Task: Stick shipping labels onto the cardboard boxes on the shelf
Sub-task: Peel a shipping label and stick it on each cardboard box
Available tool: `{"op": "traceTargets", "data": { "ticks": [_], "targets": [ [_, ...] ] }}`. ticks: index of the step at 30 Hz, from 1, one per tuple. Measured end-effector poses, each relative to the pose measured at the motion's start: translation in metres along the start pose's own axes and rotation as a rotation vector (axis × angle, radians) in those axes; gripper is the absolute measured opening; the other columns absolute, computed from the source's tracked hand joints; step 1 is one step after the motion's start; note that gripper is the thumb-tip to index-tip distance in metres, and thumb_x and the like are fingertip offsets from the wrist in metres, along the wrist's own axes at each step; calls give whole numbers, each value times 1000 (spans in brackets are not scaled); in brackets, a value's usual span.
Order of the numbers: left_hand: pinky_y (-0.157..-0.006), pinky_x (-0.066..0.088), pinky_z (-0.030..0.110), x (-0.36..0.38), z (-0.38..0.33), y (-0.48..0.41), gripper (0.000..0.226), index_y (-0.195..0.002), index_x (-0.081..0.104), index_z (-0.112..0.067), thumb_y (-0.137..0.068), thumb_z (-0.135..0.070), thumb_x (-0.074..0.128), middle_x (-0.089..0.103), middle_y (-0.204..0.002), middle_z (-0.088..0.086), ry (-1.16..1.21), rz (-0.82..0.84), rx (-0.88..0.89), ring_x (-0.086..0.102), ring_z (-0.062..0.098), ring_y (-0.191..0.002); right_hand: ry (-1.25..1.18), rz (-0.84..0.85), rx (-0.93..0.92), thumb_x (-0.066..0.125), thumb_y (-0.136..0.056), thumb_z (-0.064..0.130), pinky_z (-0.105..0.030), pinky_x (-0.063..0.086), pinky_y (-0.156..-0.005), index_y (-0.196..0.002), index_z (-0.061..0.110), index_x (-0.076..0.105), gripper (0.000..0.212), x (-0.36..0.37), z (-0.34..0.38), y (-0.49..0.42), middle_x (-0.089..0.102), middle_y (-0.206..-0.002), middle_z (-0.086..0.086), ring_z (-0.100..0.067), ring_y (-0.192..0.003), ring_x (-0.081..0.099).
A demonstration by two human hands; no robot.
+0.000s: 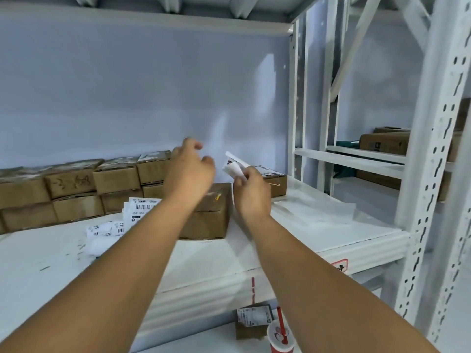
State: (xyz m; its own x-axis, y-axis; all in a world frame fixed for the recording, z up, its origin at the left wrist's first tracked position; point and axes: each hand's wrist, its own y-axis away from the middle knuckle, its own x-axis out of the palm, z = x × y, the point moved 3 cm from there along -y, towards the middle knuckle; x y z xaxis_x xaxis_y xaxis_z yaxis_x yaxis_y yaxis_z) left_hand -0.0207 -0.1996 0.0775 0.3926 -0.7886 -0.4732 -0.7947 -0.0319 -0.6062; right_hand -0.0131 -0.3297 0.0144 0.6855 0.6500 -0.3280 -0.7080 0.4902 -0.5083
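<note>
White slotted-steel racking against a pale wall carries a white shelf board (305, 240), where small brown cardboard boxes (76, 192) stand two high along the rear left, a larger brown cardboard box (209, 220) sits near the middle, and a labelled brown box (275, 183) lies behind it to the right. Of the two hands, the left hand (190, 171) hovers above the middle box, fingers loosely curled and holding nothing, while the right hand (251, 192) pinches a curled white shipping label (234, 165) above that box's right edge. A stack of printed white barcode labels (142, 207) lies just left of the middle box.
</note>
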Motion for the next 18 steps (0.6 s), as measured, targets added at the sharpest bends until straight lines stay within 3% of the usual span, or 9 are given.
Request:
{"op": "traceTargets", "data": {
  "ticks": [3,6,12,16,18],
  "targets": [
    [-63,36,27,0,38,7,10,-87,59,-10,-90,-15,51,58,-81,9,27,317,-278,52,25,-74,-63,-30,0,46,-94,15,-32,37,-73,-109,10,57,20,-1,2,1,66,-106,-15,-34,-100,57],
    [-53,38,23,5,55,17,14,-86,61,-12,-92,-20,52,62,-77,7,127,444,-396,56,19,-65,-118,-3,31,46,-94,18,-27,30,-67,-110,10,55,20,-1,2,1,65,-104,-14,-32,-98,56],
    [-63,46,24,24,59,23,22,-100,64,-11,-93,-29,54,69,-90,8,432,440,-515,64,21,-78,-166,-24,32,43,-97,26,-28,32,-68,-110,13,51,21,-2,6,2,63,-102,-13,-31,-93,56],
    [-67,51,29,22,55,22,9,-92,61,-17,-93,-14,53,68,-72,1,776,352,-557,63,17,-66,-207,-80,-45,41,-98,26,-27,30,-65,-111,11,52,22,-5,11,3,59,-90,-3,-26,-85,53],
    [-64,51,30,17,53,21,13,-98,55,-19,-91,-8,55,65,-78,3,876,299,-594,61,17,-66,-238,-97,-78,41,-98,26,-27,32,-65,-110,13,52,20,-7,14,4,56,-83,3,-21,-80,52]
  ]
}}
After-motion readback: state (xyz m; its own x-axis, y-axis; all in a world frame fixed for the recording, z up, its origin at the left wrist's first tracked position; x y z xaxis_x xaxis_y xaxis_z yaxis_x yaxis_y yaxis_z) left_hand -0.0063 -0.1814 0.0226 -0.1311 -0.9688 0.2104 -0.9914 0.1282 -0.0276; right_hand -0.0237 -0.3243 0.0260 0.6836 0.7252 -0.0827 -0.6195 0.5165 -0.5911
